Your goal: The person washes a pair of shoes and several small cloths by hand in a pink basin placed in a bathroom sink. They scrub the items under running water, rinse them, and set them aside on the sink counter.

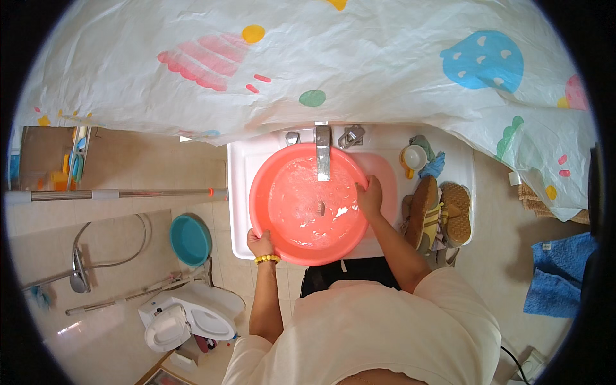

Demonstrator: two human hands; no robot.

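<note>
A round pink plastic basin (260, 192) rests on the white sink (240, 207), beneath the metal faucet (323, 159). Rippling water (303, 192) fills its lower part. With a beaded bracelet at the wrist, my left hand (261, 243) grips the basin's near left rim. My right hand (370, 196) grips the right rim, its thumb over the edge. Right of the basin, a pair of shoes stands on the counter, one with a brown sole (422, 207) and one with a woven-pattern sole (455, 211). A white and yellow cup (415, 156) and a blue cloth (432, 165) lie behind them.
A patterned plastic cover (365, 62) hangs across the far side. A teal basin (190, 240) is at the left, above the toilet (207, 317) in view. A hand shower (78, 274) is on the left wall, a metal pole (159, 193) spans nearby, and blue towels (558, 279) hang at the right.
</note>
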